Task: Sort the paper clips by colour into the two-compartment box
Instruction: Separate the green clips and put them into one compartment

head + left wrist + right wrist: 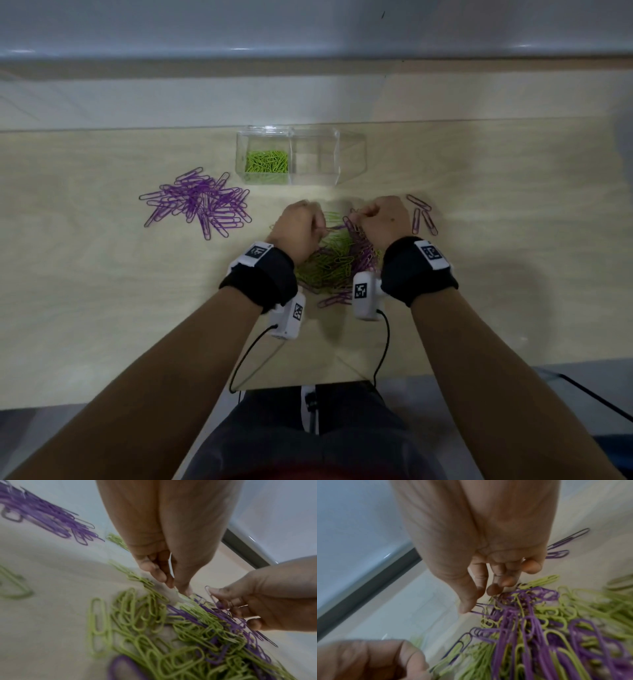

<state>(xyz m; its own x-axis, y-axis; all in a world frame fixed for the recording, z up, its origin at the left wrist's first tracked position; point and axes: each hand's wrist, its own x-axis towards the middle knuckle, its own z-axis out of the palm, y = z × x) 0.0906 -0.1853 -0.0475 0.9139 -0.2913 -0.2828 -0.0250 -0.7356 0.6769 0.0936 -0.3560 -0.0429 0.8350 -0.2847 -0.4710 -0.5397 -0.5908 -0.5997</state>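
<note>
Pale wood-grain worktop [102, 308] is seen from above, carrying everything. Clear two-compartment box [352, 150] stands at the far middle; green clips [266, 166] are held in its left compartment, while the right compartment looks empty. A purple pile [197, 202] is spread left of the box, well apart from it. A mixed heap [334, 263] of green and purple clips lies between the wrists, near the front edge. A few loose purple clips [423, 214] lie just beside the right hand.

Left hand [296, 228]: fingers [160, 574] are curled down at the heap's edge; whether a clip is pinched cannot be told through the blur. Right hand [383, 219]: a purple clip [211, 595] is pinched between thumb and fingers [240, 612], with more tangled purple ones hanging from it.

Handling, as judged: clips are light, stiff coated wire, slick and prone to hooking together. One is best taken by a single looped end, then shaken or teased free so that no green clips are dragged along.
</note>
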